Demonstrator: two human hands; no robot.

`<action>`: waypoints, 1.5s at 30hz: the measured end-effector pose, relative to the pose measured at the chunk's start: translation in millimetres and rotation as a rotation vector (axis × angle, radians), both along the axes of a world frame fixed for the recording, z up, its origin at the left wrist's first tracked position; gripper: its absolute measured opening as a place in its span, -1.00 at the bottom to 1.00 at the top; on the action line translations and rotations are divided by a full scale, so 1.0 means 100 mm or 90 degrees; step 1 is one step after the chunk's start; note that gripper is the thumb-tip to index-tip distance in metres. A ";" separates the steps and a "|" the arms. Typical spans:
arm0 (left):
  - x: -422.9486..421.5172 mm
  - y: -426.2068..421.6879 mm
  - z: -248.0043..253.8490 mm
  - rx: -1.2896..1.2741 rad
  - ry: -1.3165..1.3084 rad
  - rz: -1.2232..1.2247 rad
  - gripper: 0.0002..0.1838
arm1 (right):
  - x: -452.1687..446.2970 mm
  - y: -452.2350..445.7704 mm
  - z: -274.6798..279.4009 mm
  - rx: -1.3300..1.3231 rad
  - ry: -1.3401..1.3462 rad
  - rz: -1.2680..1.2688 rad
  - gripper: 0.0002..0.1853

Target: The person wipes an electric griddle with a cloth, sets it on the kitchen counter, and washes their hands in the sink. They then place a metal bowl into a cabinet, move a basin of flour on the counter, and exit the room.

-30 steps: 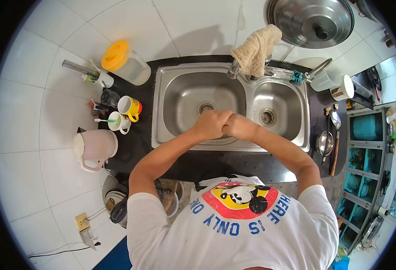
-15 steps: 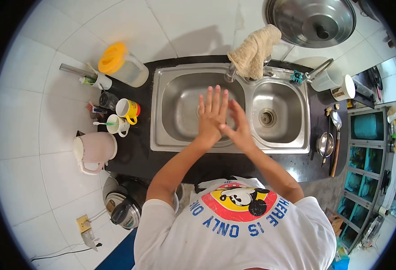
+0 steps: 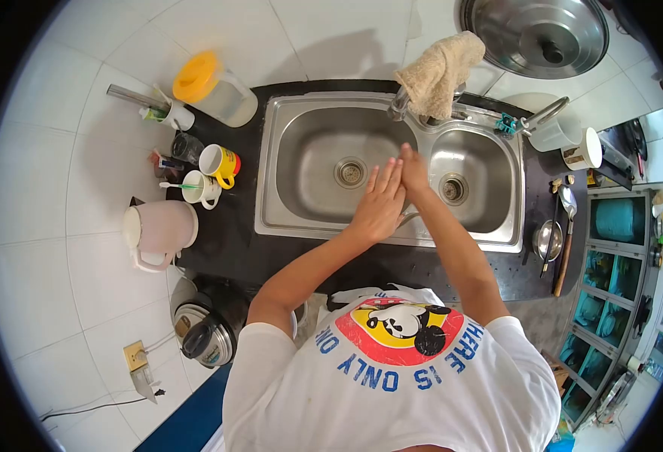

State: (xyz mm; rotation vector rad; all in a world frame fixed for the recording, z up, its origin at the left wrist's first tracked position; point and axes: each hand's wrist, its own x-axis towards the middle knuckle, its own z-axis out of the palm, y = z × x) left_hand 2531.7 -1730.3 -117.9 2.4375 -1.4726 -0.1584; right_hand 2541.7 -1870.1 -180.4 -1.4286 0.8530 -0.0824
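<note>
Both bare hands are over the double steel sink (image 3: 262,192), near the divider between its bowls. My left hand (image 3: 380,205) shows its back, with the fingers stretched out and lying close together. Against its right side, my right hand (image 3: 414,170) is seen edge-on, its fingers extended and pointing away from me. The palms appear to touch each other, and I see no object between them. Beyond the hands stands the faucet (image 3: 398,105), with a beige towel (image 3: 438,74) draped over it.
Left on the black counter (image 3: 229,256) are a yellow-lidded pitcher (image 3: 229,102), a yellow mug (image 3: 226,164), a white cup (image 3: 203,192) with a toothbrush, and a pink kettle (image 3: 162,230). At right lie a metal bowl (image 3: 548,239) and a long-handled spoon (image 3: 566,226). A large lid (image 3: 538,38) leans behind.
My hands have come together from a looser, partly spread pose, and the right hand now lies along the left. Both sit slightly further right. The view has shifted a little.
</note>
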 end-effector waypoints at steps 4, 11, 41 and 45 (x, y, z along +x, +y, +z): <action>0.28 0.18 -0.05 0.059 -0.061 -0.052 -0.37 | -0.23 0.03 0.53 -0.452 -0.240 0.148 -0.62; 0.25 -0.05 -0.56 -0.125 0.075 -0.275 -0.41 | -0.46 0.46 0.85 -0.646 -0.298 0.666 -0.53; 0.32 -0.16 0.56 -0.965 0.919 0.515 -0.55 | -0.19 0.86 0.96 -0.476 -0.620 0.284 -0.50; 0.31 0.06 0.35 -0.988 1.149 0.279 -0.51 | -0.01 0.67 0.80 -0.474 -0.621 0.311 -0.61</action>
